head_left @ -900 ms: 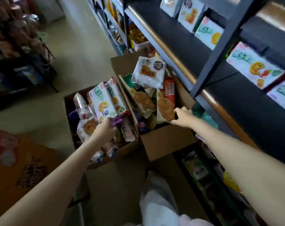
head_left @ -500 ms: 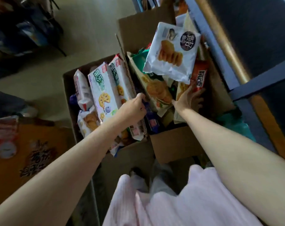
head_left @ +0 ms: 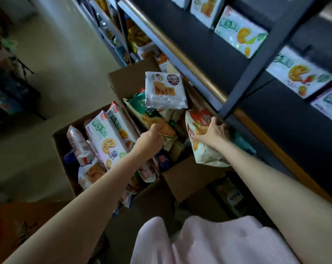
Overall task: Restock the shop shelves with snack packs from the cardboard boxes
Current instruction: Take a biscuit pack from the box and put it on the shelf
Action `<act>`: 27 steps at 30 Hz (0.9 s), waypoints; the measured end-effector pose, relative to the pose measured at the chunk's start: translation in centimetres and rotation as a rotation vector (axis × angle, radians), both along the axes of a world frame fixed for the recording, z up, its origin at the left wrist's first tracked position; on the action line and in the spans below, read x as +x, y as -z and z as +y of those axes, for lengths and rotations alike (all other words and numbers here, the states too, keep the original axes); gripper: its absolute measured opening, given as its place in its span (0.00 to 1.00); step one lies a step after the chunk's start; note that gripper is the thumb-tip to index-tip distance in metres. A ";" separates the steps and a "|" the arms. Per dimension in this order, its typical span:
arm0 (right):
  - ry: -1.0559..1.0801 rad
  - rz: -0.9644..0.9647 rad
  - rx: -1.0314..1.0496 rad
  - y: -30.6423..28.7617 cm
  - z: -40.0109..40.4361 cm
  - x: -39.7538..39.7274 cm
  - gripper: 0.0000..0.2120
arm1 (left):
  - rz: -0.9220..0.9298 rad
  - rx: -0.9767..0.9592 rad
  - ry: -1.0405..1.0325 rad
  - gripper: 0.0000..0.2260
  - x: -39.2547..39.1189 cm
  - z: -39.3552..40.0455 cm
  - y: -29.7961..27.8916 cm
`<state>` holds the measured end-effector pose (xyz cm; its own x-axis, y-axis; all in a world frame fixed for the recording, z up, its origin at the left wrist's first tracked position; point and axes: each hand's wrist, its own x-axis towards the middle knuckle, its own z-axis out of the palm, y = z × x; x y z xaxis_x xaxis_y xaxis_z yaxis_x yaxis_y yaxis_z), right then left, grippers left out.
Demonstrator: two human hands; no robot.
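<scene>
Two open cardboard boxes of snack packs stand on the floor beside the dark shelves (head_left: pixel 209 44). My right hand (head_left: pixel 212 133) grips an orange-and-white biscuit pack (head_left: pixel 201 149), lifted above the right box (head_left: pixel 189 180). My left hand (head_left: pixel 151 140) is curled round the lower end of a green biscuit pack (head_left: pixel 150 117) leaning in that box. A white biscuit pack (head_left: pixel 164 91) lies on top of the pile. The left box (head_left: pixel 64 141) holds upright white packs with fruit pictures (head_left: pixel 106 141).
Several white fruit-biscuit packs (head_left: pixel 241 33) sit on the upper shelf at right. An orange printed carton (head_left: pixel 14 225) lies at lower left. The aisle floor (head_left: pixel 66 54) runs away ahead, with dark goods along its left side. My pink clothing (head_left: pixel 209 242) fills the bottom.
My right hand has lifted the orange-and-white pack up and out to the right. My left hand moved from the left box's packs to the green pack. The camera tilted back up.
</scene>
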<state>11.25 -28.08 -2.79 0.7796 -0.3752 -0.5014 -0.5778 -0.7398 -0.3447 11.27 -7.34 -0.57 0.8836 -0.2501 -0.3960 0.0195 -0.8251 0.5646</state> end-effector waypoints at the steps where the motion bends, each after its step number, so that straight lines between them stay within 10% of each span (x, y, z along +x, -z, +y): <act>1: 0.047 -0.026 0.045 -0.9 -0.1 -1.5 0.52 | 0.037 -0.031 -0.018 0.22 -0.8 -0.2 -0.3; 9: 0.038 -0.431 0.066 -10.6 2.5 -11.8 0.47 | 0.623 -0.639 -0.086 0.17 -5.7 -3.5 -7.9; 14: -0.087 -0.706 -0.104 -19.4 2.5 -15.5 0.49 | 0.538 -0.975 0.004 0.08 -7.0 -6.7 -14.4; 27: 0.018 -0.763 0.192 -36.1 -5.8 -26.2 0.34 | 0.314 -1.199 0.612 0.26 -11.6 -13.1 -29.2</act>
<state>-14.92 -33.90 33.30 0.9291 -0.3523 0.1125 -0.1415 -0.6197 -0.7720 -0.35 -20.48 28.63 0.4250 -0.8881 0.1750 0.0914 0.2344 0.9678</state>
